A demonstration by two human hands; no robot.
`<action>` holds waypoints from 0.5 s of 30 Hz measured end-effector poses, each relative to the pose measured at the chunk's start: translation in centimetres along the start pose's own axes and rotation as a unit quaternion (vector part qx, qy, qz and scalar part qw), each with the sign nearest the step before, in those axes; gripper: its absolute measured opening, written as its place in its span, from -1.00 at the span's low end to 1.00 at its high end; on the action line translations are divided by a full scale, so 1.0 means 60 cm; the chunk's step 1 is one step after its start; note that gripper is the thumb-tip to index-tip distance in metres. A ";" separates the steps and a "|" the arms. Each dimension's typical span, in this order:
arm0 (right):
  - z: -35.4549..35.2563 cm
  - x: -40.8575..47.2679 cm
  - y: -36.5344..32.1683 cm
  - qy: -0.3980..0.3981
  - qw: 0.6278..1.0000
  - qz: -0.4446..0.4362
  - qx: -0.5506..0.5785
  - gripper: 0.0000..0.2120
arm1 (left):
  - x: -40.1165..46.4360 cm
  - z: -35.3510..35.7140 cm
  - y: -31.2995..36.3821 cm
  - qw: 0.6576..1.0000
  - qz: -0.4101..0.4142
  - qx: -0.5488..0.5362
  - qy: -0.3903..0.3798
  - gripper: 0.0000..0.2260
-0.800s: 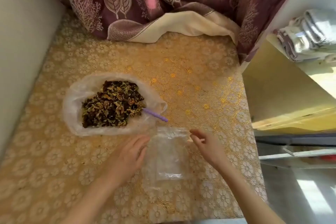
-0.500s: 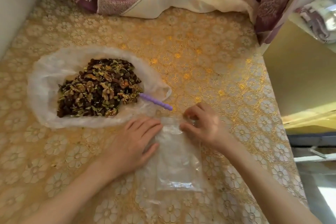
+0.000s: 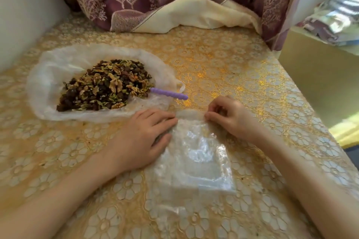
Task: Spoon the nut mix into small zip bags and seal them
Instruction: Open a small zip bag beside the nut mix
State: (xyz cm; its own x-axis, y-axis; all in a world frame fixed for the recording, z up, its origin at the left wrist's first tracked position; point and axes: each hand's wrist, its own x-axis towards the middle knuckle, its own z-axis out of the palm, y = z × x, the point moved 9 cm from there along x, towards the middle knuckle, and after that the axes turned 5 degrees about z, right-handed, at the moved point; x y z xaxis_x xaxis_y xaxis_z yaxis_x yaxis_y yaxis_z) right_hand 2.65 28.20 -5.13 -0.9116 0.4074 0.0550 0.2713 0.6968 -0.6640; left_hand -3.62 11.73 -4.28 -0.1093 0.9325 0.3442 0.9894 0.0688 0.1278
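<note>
A heap of nut mix (image 3: pixel 104 85) lies in an open white plastic bag (image 3: pixel 48 75) on the table's left. A purple spoon handle (image 3: pixel 169 93) sticks out of the heap to the right; its bowl is buried. An empty clear zip bag (image 3: pixel 200 157) lies flat in front of me. My left hand (image 3: pixel 141 139) rests palm down on the bag's left edge, fingers spread. My right hand (image 3: pixel 231 116) pinches the bag's top right corner between thumb and fingers.
The table wears a gold floral cloth (image 3: pixel 223 68). A maroon leaf-patterned curtain with cream lining (image 3: pixel 194 13) drapes onto its far edge. A white wall (image 3: pixel 23 9) runs along the left. Right of the table stands a yellow shelf (image 3: pixel 318 75) with folded cloths (image 3: pixel 338 21).
My right hand has closed on the zip bag's top corner, and my left hand has slid onto the bag's left edge. The view moved closer to the table.
</note>
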 end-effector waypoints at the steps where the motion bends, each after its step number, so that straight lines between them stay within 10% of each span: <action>1: -0.001 -0.003 0.001 0.003 1.000 0.014 0.019 -0.90 | -0.001 -0.001 0.002 1.000 0.000 0.000 0.003 -0.62; 15: -0.142 -0.112 -0.035 0.315 0.860 0.068 0.396 -0.90 | -0.017 -0.065 0.006 0.972 -0.082 -0.183 0.122 -0.64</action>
State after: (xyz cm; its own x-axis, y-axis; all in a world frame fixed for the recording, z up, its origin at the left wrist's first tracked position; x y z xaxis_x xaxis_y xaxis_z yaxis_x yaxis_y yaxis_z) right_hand 10.83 29.03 2.25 -0.4721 0.8662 0.1636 -0.1597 0.0984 -0.9822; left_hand -3.51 9.45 -0.97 -0.3268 0.8046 0.4959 0.8612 0.0374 0.5069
